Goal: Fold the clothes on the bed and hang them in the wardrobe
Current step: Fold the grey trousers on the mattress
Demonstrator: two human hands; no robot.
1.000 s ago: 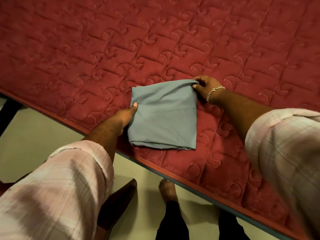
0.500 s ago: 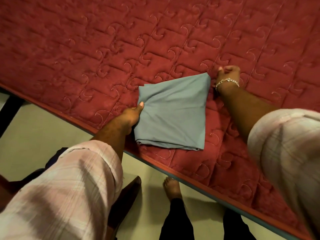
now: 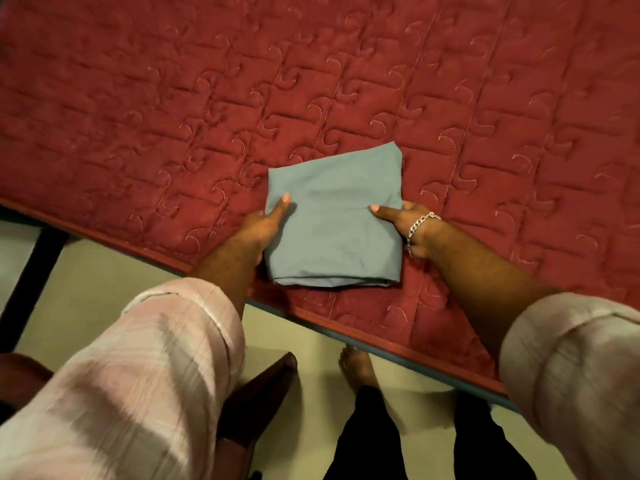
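The left hand (image 3: 263,225) and right hand (image 3: 403,220) are gripping the folded grey garment (image 3: 334,223) by its side edges (thumbs on top); soft and light, it is probably needing support underneath.

Folded cloth (image 3: 334,223): plain grey-blue, unpatterned. Bed cover (image 3: 346,81): deep red, quilted with stitched blocks and curl motifs, red piping at the edge. Sleeves (image 3: 138,375): pale pink with faint plaid lines. Bracelet (image 3: 420,223): silver chain. Trousers (image 3: 367,441): black. Floor (image 3: 97,278): pale yellowish-green.
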